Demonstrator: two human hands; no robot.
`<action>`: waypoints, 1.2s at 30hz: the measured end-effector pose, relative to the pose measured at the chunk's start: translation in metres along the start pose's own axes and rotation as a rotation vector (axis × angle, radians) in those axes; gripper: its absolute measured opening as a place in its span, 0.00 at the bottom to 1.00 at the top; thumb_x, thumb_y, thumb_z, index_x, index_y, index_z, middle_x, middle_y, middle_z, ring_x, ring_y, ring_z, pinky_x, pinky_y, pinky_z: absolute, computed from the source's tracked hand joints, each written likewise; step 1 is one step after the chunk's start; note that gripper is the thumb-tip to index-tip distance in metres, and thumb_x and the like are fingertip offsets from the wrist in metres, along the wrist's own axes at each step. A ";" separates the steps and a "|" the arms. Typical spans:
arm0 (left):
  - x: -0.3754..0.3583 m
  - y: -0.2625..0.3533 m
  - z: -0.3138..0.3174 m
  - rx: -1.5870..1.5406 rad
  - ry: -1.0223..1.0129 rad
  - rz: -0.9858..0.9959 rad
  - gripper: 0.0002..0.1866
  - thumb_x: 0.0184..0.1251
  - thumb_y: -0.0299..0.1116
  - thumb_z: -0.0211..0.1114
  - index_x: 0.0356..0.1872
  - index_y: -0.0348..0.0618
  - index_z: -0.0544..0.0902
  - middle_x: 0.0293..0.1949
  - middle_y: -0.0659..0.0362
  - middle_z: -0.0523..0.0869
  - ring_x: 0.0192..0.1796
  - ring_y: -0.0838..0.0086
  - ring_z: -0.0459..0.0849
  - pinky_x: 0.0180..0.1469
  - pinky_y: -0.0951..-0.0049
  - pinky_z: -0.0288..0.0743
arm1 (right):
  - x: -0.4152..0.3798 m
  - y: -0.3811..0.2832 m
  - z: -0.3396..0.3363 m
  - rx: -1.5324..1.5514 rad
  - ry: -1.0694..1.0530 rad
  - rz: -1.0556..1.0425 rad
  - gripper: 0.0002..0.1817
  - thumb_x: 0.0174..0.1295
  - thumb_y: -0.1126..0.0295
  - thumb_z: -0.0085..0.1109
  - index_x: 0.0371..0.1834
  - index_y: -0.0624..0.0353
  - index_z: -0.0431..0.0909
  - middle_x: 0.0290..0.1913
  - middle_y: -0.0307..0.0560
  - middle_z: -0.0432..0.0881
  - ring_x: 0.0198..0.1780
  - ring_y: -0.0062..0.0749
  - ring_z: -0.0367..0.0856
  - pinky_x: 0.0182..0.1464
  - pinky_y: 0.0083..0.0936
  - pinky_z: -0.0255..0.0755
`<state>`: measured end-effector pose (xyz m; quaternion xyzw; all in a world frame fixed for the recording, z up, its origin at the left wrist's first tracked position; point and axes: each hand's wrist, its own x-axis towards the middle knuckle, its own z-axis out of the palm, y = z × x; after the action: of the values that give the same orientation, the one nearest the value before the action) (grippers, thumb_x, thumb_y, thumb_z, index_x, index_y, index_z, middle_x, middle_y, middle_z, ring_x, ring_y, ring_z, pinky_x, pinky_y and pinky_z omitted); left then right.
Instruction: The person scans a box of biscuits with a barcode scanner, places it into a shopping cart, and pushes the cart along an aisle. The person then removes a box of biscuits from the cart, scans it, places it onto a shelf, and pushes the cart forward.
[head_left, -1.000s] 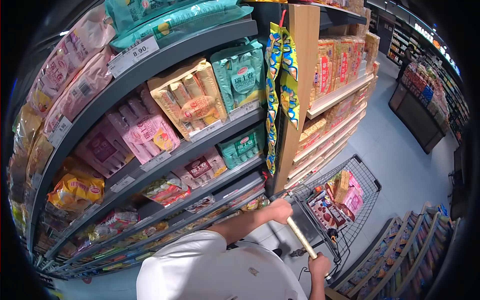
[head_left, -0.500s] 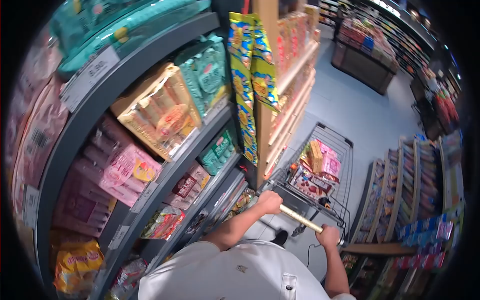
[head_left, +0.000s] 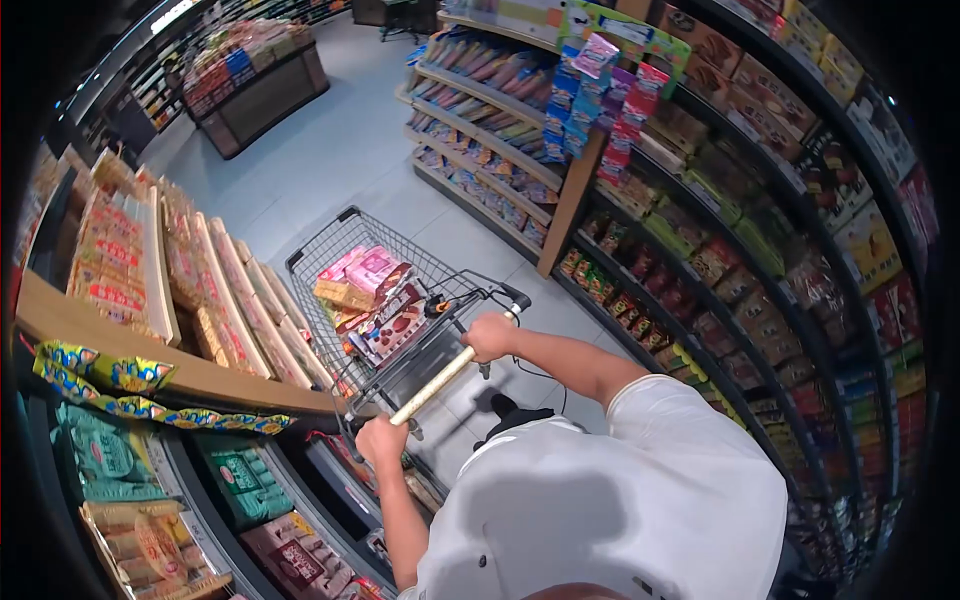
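Note:
Both my hands grip the pale yellow handle bar [head_left: 437, 386] of a shopping cart [head_left: 345, 222]. My left hand [head_left: 383, 440] is wrapped round its lower left end, and my right hand [head_left: 491, 337] round the part near its right end. Inside the wire basket, beyond the bar, lie several packages. Among them are a pink pack [head_left: 368, 270], a golden-wrapped pack [head_left: 343, 294] and a brown and white box [head_left: 390, 325] with pictures of round chocolates. A small dark item with an orange part [head_left: 436, 305] sits near the basket's right rear corner.
Shelves of packaged biscuits [head_left: 160, 545] stand close on my left, with hanging yellow-blue snack strips [head_left: 110, 385]. Tall curved-looking shelves [head_left: 740, 250] line the right, beside a wooden end post [head_left: 572, 205]. Ahead lies grey tiled floor [head_left: 340, 160] and a dark display bin [head_left: 260, 95].
The view has swung to the right, so the right-hand shelves fill more of it and the left shelves less. The cart has shifted leftward in view. Both hands keep their hold on the bar.

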<state>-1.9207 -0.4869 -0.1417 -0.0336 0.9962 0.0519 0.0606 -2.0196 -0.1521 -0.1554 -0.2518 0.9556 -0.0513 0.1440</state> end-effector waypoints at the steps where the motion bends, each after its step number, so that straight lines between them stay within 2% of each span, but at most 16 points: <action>1: -0.003 0.002 0.001 0.013 0.016 0.005 0.20 0.51 0.53 0.78 0.32 0.47 0.92 0.31 0.48 0.92 0.37 0.50 0.92 0.42 0.51 0.85 | -0.007 -0.003 -0.009 0.003 -0.013 0.019 0.13 0.50 0.55 0.69 0.34 0.49 0.90 0.29 0.50 0.89 0.36 0.53 0.90 0.39 0.50 0.83; 3: -0.011 0.009 -0.004 0.016 0.046 0.027 0.18 0.53 0.52 0.76 0.31 0.47 0.91 0.30 0.48 0.91 0.37 0.50 0.92 0.42 0.50 0.85 | -0.017 -0.005 -0.013 0.025 -0.015 0.039 0.13 0.48 0.58 0.70 0.35 0.49 0.90 0.29 0.49 0.89 0.36 0.52 0.90 0.40 0.49 0.84; 7: -0.021 0.013 -0.003 0.040 0.032 0.024 0.15 0.57 0.50 0.73 0.34 0.51 0.93 0.30 0.47 0.91 0.36 0.48 0.92 0.41 0.49 0.84 | -0.022 0.000 0.003 0.040 0.083 -0.015 0.12 0.48 0.56 0.68 0.31 0.49 0.88 0.26 0.48 0.87 0.32 0.53 0.89 0.37 0.51 0.82; 11: -0.030 0.015 0.001 0.032 0.037 0.023 0.16 0.53 0.48 0.75 0.31 0.44 0.91 0.31 0.45 0.91 0.38 0.47 0.91 0.43 0.49 0.84 | -0.035 -0.003 0.008 0.075 0.106 -0.006 0.11 0.47 0.56 0.69 0.29 0.49 0.88 0.25 0.48 0.87 0.32 0.53 0.89 0.36 0.51 0.82; 15: -0.038 0.016 -0.001 0.068 0.038 0.028 0.18 0.51 0.48 0.76 0.32 0.44 0.91 0.31 0.44 0.90 0.38 0.47 0.91 0.43 0.48 0.84 | -0.038 -0.009 0.013 0.098 0.093 -0.023 0.11 0.47 0.58 0.69 0.29 0.51 0.88 0.26 0.49 0.87 0.34 0.52 0.90 0.36 0.50 0.82; 18: -0.046 0.015 0.002 0.085 0.093 0.057 0.15 0.52 0.48 0.76 0.32 0.47 0.93 0.29 0.45 0.90 0.35 0.47 0.91 0.40 0.49 0.83 | -0.043 -0.012 0.013 0.101 0.056 -0.024 0.10 0.47 0.60 0.69 0.30 0.51 0.89 0.28 0.49 0.89 0.36 0.51 0.91 0.38 0.49 0.84; 25: -0.068 0.020 0.010 0.107 0.080 0.016 0.17 0.47 0.48 0.80 0.29 0.45 0.90 0.28 0.45 0.90 0.36 0.47 0.90 0.40 0.48 0.83 | -0.066 -0.016 0.018 0.155 0.058 -0.047 0.10 0.45 0.63 0.70 0.30 0.52 0.90 0.30 0.49 0.90 0.37 0.51 0.92 0.39 0.46 0.86; 36: -0.106 0.063 0.018 0.138 0.074 -0.038 0.16 0.46 0.45 0.80 0.29 0.44 0.90 0.28 0.44 0.89 0.35 0.45 0.90 0.40 0.47 0.82 | -0.100 0.011 0.030 0.183 0.088 -0.117 0.07 0.43 0.66 0.70 0.26 0.52 0.91 0.30 0.49 0.91 0.36 0.49 0.92 0.38 0.43 0.85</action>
<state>-1.8186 -0.4159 -0.1398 -0.0502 0.9982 -0.0191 0.0269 -1.9327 -0.0940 -0.1606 -0.2904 0.9360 -0.1578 0.1213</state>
